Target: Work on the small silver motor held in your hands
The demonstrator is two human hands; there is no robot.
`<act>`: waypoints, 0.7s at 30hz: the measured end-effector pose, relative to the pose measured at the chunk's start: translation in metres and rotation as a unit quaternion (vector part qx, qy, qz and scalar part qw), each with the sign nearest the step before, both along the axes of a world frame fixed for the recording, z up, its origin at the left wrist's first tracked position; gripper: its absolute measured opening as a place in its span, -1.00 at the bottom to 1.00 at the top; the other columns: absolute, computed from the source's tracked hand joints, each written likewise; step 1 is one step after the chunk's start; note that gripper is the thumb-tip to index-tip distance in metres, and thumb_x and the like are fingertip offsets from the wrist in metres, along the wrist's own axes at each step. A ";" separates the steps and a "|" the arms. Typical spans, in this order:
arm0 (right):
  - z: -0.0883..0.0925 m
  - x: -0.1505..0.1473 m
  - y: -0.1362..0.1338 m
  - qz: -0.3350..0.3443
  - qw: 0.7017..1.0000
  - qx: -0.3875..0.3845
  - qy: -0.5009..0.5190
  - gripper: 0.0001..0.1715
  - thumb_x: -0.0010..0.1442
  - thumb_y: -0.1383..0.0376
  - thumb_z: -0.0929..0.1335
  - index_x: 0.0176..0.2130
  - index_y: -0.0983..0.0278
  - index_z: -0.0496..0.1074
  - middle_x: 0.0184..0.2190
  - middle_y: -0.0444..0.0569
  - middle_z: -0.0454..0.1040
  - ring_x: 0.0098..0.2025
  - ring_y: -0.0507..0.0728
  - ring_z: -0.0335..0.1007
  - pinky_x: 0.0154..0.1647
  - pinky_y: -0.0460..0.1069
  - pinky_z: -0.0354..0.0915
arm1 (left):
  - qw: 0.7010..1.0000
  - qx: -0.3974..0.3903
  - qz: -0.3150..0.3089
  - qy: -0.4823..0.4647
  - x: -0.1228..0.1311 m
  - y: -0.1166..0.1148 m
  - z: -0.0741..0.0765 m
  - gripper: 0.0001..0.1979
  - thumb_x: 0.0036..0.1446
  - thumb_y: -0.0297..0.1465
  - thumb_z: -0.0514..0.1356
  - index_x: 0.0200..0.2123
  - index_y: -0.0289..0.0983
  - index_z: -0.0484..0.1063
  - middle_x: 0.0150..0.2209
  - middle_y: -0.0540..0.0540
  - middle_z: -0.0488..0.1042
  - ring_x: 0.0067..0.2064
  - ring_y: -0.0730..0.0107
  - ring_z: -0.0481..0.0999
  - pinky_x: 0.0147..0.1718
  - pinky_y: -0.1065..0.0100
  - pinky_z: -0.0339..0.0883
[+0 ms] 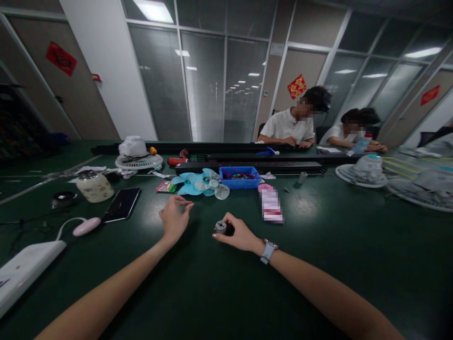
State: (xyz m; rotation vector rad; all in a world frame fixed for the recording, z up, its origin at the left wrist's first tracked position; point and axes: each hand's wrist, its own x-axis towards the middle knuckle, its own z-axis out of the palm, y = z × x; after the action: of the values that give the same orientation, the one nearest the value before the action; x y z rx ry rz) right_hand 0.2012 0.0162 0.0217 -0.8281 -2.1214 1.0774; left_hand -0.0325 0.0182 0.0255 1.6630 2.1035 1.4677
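Near the middle of the dark green table, my right hand [240, 233] grips a small grey cylindrical motor [221, 227] between thumb and fingers. Its round end with dark holes faces up. To the left, my left hand [174, 219] is held above the table, its thumb and fingertips drawn together in a pinch. Whatever may be between those tips is too small to make out. Just beyond the left hand lie light blue fan blades [193, 183]. A similar grey cylinder [302, 177] stands farther off to the right.
Behind the blades sits a blue bin [240, 177] of wires and small parts. At left are a phone [122, 204], a cream jar [95, 186] and a white power strip [30, 271]. Fan parts [138, 161] and black rails [247, 167] lie beyond. Two people [292, 125] sit across.
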 end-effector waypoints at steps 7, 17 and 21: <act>0.003 0.001 -0.001 0.003 1.000 -0.005 -0.007 -0.59 0.07 0.06 0.46 -0.28 0.22 0.26 -0.33 -0.12 0.43 -0.34 0.06 0.34 -0.36 -0.05 0.24 | 0.995 -0.082 0.049 0.014 -0.021 0.002 -0.011 -0.66 0.12 -0.26 0.21 -0.08 -0.19 0.19 -0.19 -0.20 0.64 0.08 -0.08 0.47 0.02 -0.14 0.08; -0.002 0.001 0.001 0.003 1.000 0.002 0.002 -0.58 0.07 0.05 0.46 -0.27 0.23 0.28 -0.32 -0.12 0.44 -0.34 0.05 0.34 -0.35 -0.05 0.23 | 0.992 -0.116 0.039 0.023 -0.024 0.003 -0.016 -0.55 0.10 -0.19 0.24 0.00 -0.18 0.21 -0.15 -0.23 0.64 0.17 -0.13 0.39 0.04 -0.17 0.03; -0.002 0.000 0.001 0.000 1.000 0.006 -0.001 -0.58 0.07 0.05 0.46 -0.26 0.23 0.28 -0.32 -0.12 0.44 -0.33 0.05 0.34 -0.34 -0.05 0.23 | 0.992 -0.110 0.039 0.038 -0.021 0.002 -0.010 -0.56 0.10 -0.22 0.24 0.00 -0.20 0.21 -0.24 -0.21 0.66 0.14 -0.14 0.43 0.07 -0.22 0.01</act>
State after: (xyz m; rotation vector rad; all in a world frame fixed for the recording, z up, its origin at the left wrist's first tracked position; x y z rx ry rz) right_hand 0.2013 0.0171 0.0199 -0.8226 -2.1277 1.0634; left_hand -0.0538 0.0206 0.0151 1.5963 2.2979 1.1558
